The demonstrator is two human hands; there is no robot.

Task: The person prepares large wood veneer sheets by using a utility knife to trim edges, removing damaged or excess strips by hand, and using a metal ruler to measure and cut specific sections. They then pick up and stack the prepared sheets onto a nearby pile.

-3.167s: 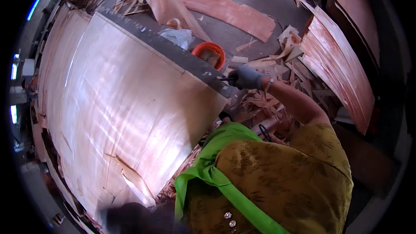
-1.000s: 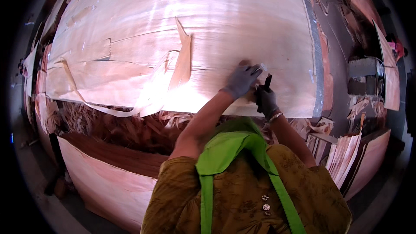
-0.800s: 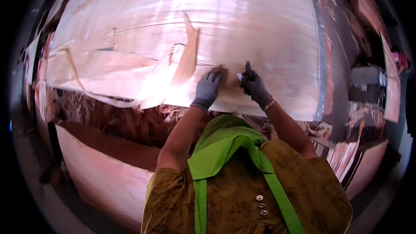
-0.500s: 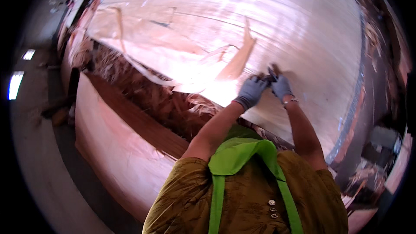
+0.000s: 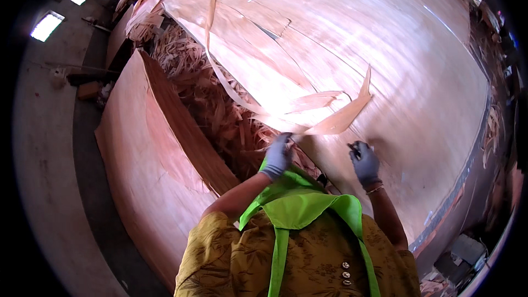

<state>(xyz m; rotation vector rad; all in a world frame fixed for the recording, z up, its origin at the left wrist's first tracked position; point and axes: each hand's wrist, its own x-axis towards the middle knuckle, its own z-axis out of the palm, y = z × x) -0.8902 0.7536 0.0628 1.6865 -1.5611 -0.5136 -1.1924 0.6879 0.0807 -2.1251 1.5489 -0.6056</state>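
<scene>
Grey floor [image 5: 44, 176] runs down our left, with two bright rectangles of light [image 5: 48, 26] near its far end. Nearer to us stands a stack of reddish wood sheets [image 5: 137, 143], its dark brown edge facing a gap filled with tangled wood shavings [image 5: 220, 113]. Across that gap lies a large pale wood sheet [image 5: 423, 82], glossy, split by a few long cracks and spreading from the middle of our view to the right. Along its near edge winds a narrow curled strip [image 5: 219, 75], and by the lower end of that strip a pointed loose piece [image 5: 345, 116] lies on the sheet, its tip aimed away from us.

Our left hand [image 5: 279, 154], in a grey glove, is slightly blurred at the sheet's near edge, just beside the lower end of the pointed piece; we cannot tell whether its bent fingers pinch the wood. Our right hand [image 5: 364, 162], gloved too, is above the sheet, well apart from the left, its fingers curled round a small dark tool [image 5: 353, 150] that is mostly hidden. We wear a bright green apron [image 5: 300, 209] over a brown patterned top [image 5: 313, 258].
</scene>
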